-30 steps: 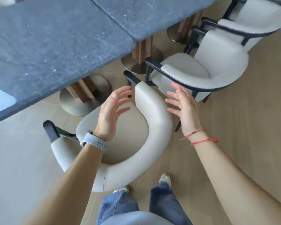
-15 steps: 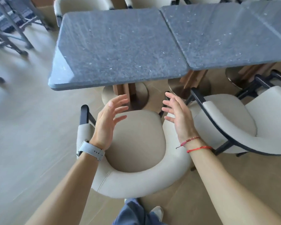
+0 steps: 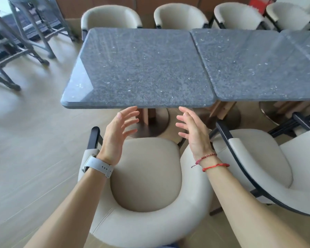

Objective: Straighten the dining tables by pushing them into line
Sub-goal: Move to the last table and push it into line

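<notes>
A dark grey stone dining table (image 3: 141,68) stands straight ahead on a round metal base. A second grey table (image 3: 258,65) butts against its right side, with its near edge a little farther from me than the first table's. My left hand (image 3: 117,133) and my right hand (image 3: 191,131) hover open, fingers spread, palms facing each other, just short of the first table's near edge. Neither hand touches the table. Both hands are above the seat of a cream armchair (image 3: 147,176) between me and the table.
Another cream armchair (image 3: 268,169) with a black frame sits at the right. Several cream chairs (image 3: 179,17) line the tables' far side. Grey metal stools (image 3: 25,33) stand at the far left on the pale wood floor (image 3: 25,158).
The view has swung up from the chair to face the tables. Both open hands have moved forward over the chair seat toward the near table edge.
</notes>
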Action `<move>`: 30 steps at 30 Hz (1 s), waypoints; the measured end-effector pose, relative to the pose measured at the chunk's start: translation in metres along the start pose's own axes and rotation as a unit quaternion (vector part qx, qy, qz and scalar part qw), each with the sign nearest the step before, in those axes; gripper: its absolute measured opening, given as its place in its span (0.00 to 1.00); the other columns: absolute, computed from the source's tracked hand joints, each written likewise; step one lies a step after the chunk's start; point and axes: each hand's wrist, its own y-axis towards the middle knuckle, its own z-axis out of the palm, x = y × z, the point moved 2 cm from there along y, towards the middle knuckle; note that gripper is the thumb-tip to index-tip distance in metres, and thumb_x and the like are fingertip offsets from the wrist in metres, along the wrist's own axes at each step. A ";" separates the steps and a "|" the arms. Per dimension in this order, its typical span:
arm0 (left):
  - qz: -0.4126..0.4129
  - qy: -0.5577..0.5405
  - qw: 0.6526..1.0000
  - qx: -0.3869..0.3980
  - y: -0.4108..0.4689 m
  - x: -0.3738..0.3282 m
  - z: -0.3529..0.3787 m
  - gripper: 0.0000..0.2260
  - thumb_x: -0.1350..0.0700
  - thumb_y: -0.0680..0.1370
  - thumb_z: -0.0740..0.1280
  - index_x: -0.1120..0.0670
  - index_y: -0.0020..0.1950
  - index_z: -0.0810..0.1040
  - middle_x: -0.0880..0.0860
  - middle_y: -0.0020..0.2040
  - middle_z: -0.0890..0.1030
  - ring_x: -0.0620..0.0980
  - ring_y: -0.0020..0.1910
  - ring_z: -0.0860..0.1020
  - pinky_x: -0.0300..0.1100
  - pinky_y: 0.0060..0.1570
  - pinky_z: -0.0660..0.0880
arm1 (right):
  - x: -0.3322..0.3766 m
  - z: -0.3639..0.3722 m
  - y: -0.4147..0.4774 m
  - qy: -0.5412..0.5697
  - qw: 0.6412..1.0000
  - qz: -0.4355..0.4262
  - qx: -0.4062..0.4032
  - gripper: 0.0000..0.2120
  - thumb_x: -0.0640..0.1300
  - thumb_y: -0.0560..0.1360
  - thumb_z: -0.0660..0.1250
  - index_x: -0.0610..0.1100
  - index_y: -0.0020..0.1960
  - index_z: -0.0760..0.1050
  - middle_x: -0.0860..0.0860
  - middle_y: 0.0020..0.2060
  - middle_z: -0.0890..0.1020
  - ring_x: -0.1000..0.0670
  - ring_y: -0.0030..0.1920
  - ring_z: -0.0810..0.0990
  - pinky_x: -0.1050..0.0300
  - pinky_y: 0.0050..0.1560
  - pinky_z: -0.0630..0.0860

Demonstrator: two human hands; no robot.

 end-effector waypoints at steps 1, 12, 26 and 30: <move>0.004 0.000 1.000 -0.007 0.000 -0.001 0.002 0.30 0.32 0.74 0.58 0.49 0.68 0.77 0.53 0.67 0.80 0.56 0.66 0.78 0.59 0.66 0.73 | 0.000 -0.003 0.002 0.001 1.000 -0.002 0.010 0.20 0.61 0.74 0.57 0.60 0.63 0.75 0.53 0.61 0.80 0.51 0.59 0.81 0.53 0.57 0.76; 0.012 0.029 0.999 -0.028 0.025 -0.003 0.019 0.30 0.32 0.74 0.58 0.49 0.69 0.77 0.53 0.67 0.80 0.55 0.66 0.78 0.58 0.66 0.73 | 0.003 -0.017 0.035 -0.010 0.999 -0.020 0.036 0.14 0.60 0.74 0.58 0.65 0.58 0.75 0.58 0.55 0.81 0.49 0.60 0.80 0.55 0.56 0.76; 0.009 0.249 0.968 -0.022 0.140 0.051 -0.016 0.19 0.33 0.73 0.62 0.37 0.59 0.79 0.43 0.63 0.77 0.36 0.61 0.75 0.40 0.59 0.72 | -0.043 0.007 0.154 -0.113 0.992 -0.027 0.044 0.14 0.51 0.82 0.65 0.50 0.65 0.78 0.52 0.56 0.82 0.64 0.49 0.79 0.73 0.51 0.70; 0.006 0.394 0.918 -0.040 0.187 0.094 -0.029 0.30 0.29 0.70 0.58 0.42 0.66 0.79 0.46 0.67 0.73 0.49 0.70 0.70 0.46 0.68 0.69 | -0.077 0.016 0.202 -0.250 0.966 -0.036 0.048 0.17 0.54 0.82 0.63 0.53 0.69 0.76 0.49 0.62 0.79 0.51 0.61 0.78 0.68 0.53 0.67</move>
